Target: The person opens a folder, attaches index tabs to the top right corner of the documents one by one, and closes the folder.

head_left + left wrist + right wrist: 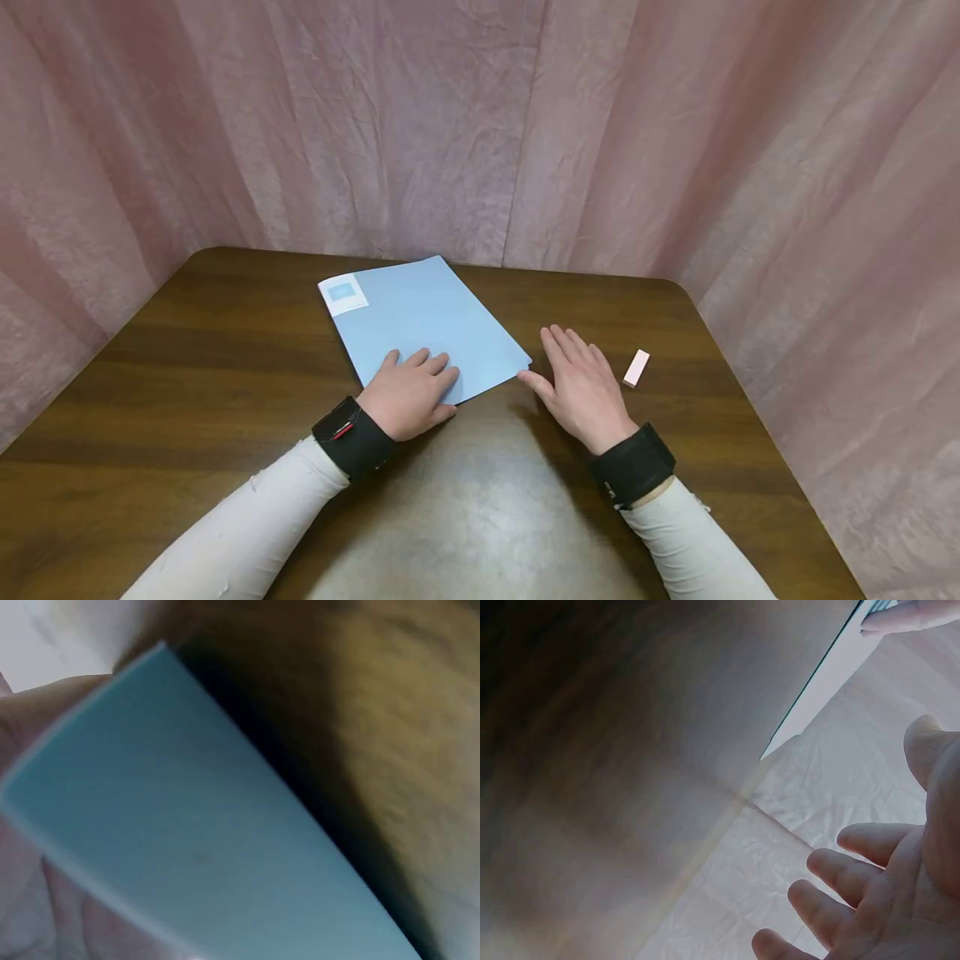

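A light blue folder (427,304) lies on the table at a slant, with a white label (344,293) at its upper left corner. My left hand (408,396) rests on its near edge, fingers spread over the cover. In the left wrist view the folder's blue end (202,817) fills much of the frame and covers part of the palm. My right hand (585,392) is beside the folder's right corner, fingers extended, holding nothing. The right wrist view shows its fingers (840,874) apart from the folder (821,686).
A small pale pink block (636,367) lies on the table just right of my right hand. The brown wooden table (187,358) has rounded far corners. Pink curtains (450,125) hang behind it and along both sides.
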### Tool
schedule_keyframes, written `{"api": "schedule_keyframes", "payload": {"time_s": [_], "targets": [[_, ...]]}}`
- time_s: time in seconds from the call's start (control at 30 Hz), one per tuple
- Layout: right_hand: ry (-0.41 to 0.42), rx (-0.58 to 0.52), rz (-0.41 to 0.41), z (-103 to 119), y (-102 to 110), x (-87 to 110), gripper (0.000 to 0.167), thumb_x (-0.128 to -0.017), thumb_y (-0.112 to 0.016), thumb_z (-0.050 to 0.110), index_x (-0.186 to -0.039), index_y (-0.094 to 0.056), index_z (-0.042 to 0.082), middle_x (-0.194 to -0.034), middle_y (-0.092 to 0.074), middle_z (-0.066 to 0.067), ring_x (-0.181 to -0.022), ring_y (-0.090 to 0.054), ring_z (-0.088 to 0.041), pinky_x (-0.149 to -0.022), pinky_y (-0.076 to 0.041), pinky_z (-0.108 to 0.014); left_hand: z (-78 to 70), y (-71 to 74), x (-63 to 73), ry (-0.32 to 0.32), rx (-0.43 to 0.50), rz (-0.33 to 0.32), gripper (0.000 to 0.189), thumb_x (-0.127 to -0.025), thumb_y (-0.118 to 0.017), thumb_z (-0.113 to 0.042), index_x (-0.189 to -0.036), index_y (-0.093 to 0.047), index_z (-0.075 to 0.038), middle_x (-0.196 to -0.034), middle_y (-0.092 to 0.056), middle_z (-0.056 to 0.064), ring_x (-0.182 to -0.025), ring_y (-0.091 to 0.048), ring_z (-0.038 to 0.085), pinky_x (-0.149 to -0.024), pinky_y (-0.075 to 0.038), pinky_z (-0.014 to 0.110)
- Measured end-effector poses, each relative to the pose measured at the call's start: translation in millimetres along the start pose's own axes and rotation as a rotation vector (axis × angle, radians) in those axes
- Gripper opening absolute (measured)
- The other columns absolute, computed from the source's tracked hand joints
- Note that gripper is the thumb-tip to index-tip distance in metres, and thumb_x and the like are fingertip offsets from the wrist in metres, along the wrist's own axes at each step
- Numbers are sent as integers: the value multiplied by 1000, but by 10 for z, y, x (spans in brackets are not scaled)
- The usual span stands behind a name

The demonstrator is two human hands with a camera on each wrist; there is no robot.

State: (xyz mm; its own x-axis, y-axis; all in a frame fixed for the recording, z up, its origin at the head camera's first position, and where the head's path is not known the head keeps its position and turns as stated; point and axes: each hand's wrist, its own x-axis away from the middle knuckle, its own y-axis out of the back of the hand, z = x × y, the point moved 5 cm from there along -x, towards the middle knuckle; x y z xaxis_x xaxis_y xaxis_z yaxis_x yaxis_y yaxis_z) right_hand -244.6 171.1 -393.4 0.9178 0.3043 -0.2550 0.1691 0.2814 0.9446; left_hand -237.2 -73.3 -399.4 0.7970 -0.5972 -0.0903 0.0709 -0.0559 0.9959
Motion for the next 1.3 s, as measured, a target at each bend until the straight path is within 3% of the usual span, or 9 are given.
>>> {"api": "schedule_keyframes", "payload": {"time_s": [0.27,0.6,0.83,0.93,1.07,1.17,1.3], "targets": [[15,29,5,0,12,11,84,-109,-64,57,-169,-41,2,-173,-40,-21,-161,-35,-42,-128,-27,-64,-77,-5,-11,-63,5,58,52,-106,-76,-38,-147,-67,-7,-155,-62,16,-144,-56,43,-112,-42,75],[-6,27,9,-17,45,69,85,-108,-66,57,-170,-39,4,-176,-34,-19,-164,-28,-40,-130,-22,-64,-216,-2,-28,-187,58,94,54,-106,-77,-34,-152,-65,-9,-160,-60,12,-150,-52,42,-115,-38,76],[4,42,-17,63,69,61,84,-108,-67,56,-169,-42,4,-176,-36,-19,-164,-30,-41,-129,-24,-64,-218,35,85,-320,108,37,64,-106,-78,-18,-165,-53,-20,-160,-61,7,-151,-53,38,-115,-39,77],[9,44,-18,106,69,59,84,-108,-67,56,-169,-42,4,-175,-37,-19,-164,-30,-40,-129,-24,-64,-161,72,168,-282,45,-44,68,-103,-82,-22,-164,-54,-23,-158,-61,11,-148,-55,41,-112,-42,76],[27,50,-32,163,78,34,84,-107,-68,56,-168,-43,4,-176,-36,-19,-164,-29,-40,-129,-25,-64,-69,124,274,-170,-54,-137,63,-97,-89,-29,-155,-63,-21,-151,-65,18,-138,-60,48,-103,-50,75],[40,50,-44,204,86,11,84,-107,-68,55,-169,-43,5,-177,-34,-19,-165,-28,-40,-129,-25,-63,-26,134,325,-130,-68,-152,59,-96,-89,-29,-149,-67,-19,-146,-67,19,-132,-63,47,-97,-54,74],[48,52,-60,241,76,0,83,-108,-68,55,-168,-44,4,-176,-35,-19,-164,-28,-40,-129,-25,-63,-3,119,351,-147,-43,-135,54,-98,-87,-23,-149,-67,-18,-143,-69,18,-128,-66,45,-94,-55,74]]}}
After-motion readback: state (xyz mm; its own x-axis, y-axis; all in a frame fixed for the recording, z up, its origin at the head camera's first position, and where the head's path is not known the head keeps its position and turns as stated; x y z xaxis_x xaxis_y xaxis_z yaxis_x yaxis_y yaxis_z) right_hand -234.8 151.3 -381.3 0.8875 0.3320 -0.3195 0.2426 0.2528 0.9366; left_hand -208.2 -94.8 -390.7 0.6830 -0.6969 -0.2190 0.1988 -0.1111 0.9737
